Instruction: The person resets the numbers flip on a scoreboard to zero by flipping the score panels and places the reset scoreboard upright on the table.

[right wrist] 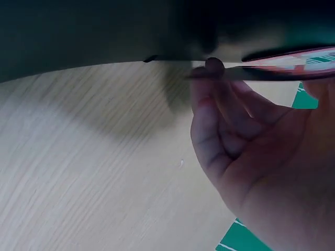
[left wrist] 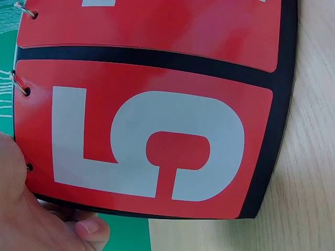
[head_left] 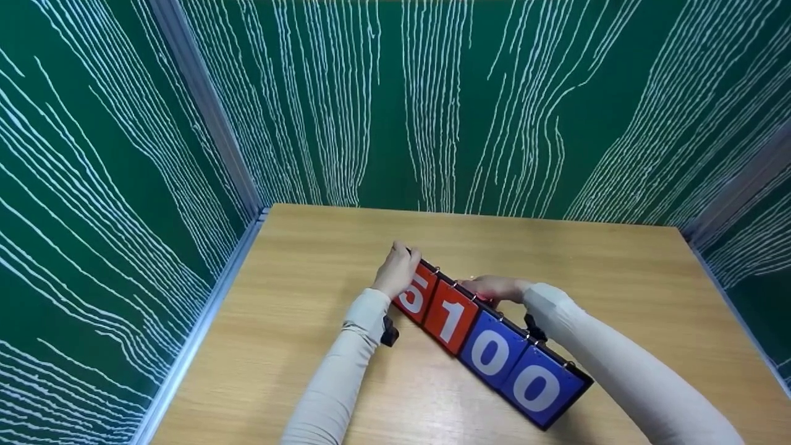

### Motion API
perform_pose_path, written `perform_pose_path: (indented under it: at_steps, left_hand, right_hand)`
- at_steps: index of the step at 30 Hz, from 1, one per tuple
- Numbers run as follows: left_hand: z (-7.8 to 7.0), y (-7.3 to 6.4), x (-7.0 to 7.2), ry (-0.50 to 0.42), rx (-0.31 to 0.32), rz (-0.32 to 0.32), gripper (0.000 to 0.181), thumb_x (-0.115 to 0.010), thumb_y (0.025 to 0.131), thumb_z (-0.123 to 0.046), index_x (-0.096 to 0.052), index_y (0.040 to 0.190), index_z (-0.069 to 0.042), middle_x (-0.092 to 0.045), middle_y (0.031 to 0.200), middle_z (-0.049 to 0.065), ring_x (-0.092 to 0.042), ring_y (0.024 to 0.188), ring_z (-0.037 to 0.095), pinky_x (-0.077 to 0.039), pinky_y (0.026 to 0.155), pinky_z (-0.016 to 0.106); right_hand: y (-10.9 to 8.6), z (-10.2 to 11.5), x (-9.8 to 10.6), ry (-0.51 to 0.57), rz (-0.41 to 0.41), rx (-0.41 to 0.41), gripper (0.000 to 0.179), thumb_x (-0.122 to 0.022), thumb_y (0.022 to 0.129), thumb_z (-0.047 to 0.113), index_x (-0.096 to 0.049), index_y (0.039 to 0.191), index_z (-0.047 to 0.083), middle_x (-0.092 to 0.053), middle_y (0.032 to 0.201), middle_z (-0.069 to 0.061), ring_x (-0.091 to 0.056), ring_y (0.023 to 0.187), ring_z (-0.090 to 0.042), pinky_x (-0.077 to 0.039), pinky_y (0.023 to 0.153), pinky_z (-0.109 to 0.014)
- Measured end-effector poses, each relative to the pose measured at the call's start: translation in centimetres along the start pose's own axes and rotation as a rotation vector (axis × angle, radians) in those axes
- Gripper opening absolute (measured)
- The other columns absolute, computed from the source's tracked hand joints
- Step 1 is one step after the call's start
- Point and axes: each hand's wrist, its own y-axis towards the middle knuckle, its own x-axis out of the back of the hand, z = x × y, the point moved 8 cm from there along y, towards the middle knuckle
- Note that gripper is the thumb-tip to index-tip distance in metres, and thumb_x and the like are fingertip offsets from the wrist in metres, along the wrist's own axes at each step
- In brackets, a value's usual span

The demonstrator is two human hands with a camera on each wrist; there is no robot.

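Head view: the left hand, in a pale sleeve, grips the upper corner of a flip scoreboard. The scoreboard slants down from that hand, past the right hand, above a wooden table. Its two red cards, 5 and 1, are nearest the left hand; its two blue cards, both 0, are farther away, before the right forearm. The right hand is partly hidden behind the top edge. Beyond both hands stands a green wall with white wavy lines.

Left wrist view: the left hand holds the corner beside the sideways 5, near the metal rings.

Right wrist view: the right hand's bent fingers pinch a thin dark edge of the scoreboard; a red-and-white patch shows beside them.
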Motion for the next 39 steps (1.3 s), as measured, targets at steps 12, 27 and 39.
perform_pose_path:
  at_steps: [12,27,39]
  left_hand:
    - [-0.4,0.0,0.2,0.053,-0.062,-0.022,0.041,-0.027,0.109,-0.033,-0.044,0.116,0.004,-0.054,0.102,0.013,-0.048,0.097,0.021,-0.045,0.097,0.041]
    - [0.0,-0.1,0.1,0.012,0.010,-0.014,0.043,-0.029,0.109,-0.040,-0.044,0.121,-0.001,-0.056,0.111,0.014,-0.054,0.106,0.022,-0.046,0.102,0.041]
    - [-0.3,-0.1,0.2,0.034,-0.032,-0.037,0.040,-0.029,0.110,-0.035,-0.045,0.117,0.002,-0.055,0.105,0.013,-0.052,0.103,0.023,-0.046,0.101,0.042]
  right_hand:
    - [-1.5,-0.9,2.5,0.125,-0.186,-0.039,0.063,-0.031,0.109,0.046,-0.045,0.142,-0.005,-0.057,0.124,-0.019,-0.058,0.104,-0.027,-0.052,0.082,-0.035]
    - [-4.2,-2.5,4.6,0.297,-0.368,-0.054,0.062,-0.049,0.105,0.039,-0.036,0.149,-0.002,-0.048,0.142,-0.024,-0.054,0.118,-0.033,-0.049,0.095,-0.039]
    - [-6.5,-2.0,5.9,0.418,-0.443,-0.016,0.067,-0.047,0.104,0.036,-0.027,0.152,-0.007,-0.040,0.147,-0.027,-0.050,0.121,-0.033,-0.049,0.090,-0.029]
